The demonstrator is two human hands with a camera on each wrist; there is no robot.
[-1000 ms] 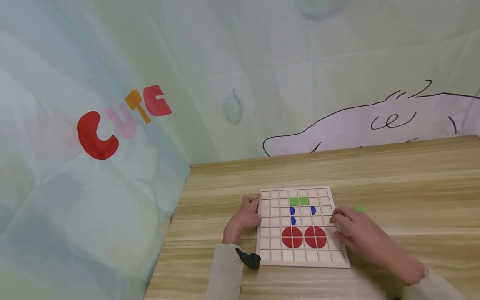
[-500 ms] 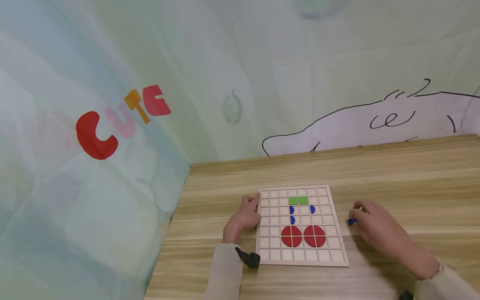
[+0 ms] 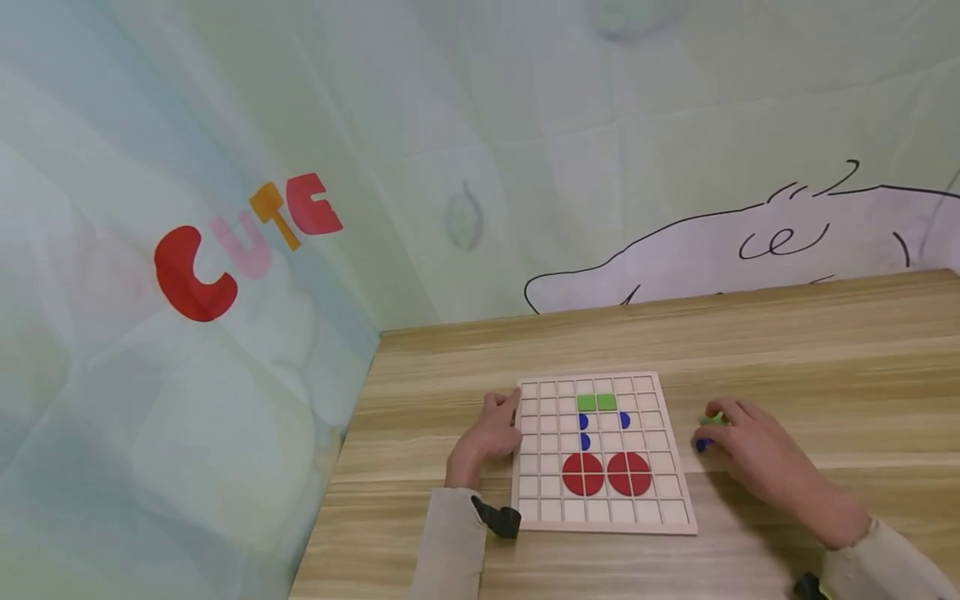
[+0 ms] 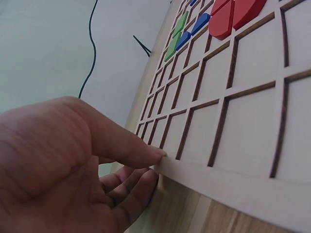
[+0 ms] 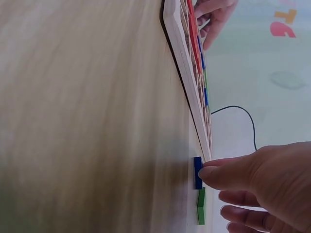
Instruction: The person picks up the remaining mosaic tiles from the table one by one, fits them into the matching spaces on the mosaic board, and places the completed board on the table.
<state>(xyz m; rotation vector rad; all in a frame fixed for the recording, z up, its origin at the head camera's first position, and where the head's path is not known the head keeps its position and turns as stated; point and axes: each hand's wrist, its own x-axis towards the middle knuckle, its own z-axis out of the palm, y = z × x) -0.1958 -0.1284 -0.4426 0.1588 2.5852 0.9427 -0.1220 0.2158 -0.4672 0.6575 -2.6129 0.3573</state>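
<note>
A light wooden grid board (image 3: pixel 540 512) lies on the table, with red quarter-circles, green squares (image 3: pixel 597 402) and blue half-circles in its cells. At its left edge rests my left hand (image 3: pixel 489 432); in the left wrist view the thumb (image 4: pixel 150 155) lies on the rim and the other fingers curl below it. My right hand (image 3: pixel 757 450) is right of the board, thumb and forefinger pinching at a small blue piece (image 5: pixel 198 173) low on the table. Just beyond it is a green piece (image 5: pixel 201 207), partly hidden by the hand in the head view.
The wood-grain table (image 3: pixel 450 350) meets printed cloth on the left and at the back. Red quarter-circles (image 3: pixel 583 473) form two discs on the board. Black straps (image 3: pixel 501 518) are worn at the wrists, below the hands.
My right hand has moved from the board's right edge rightward to the blue and green pieces, shifting only slightly in the last half second. The left hand has stayed at the board's edge.
</note>
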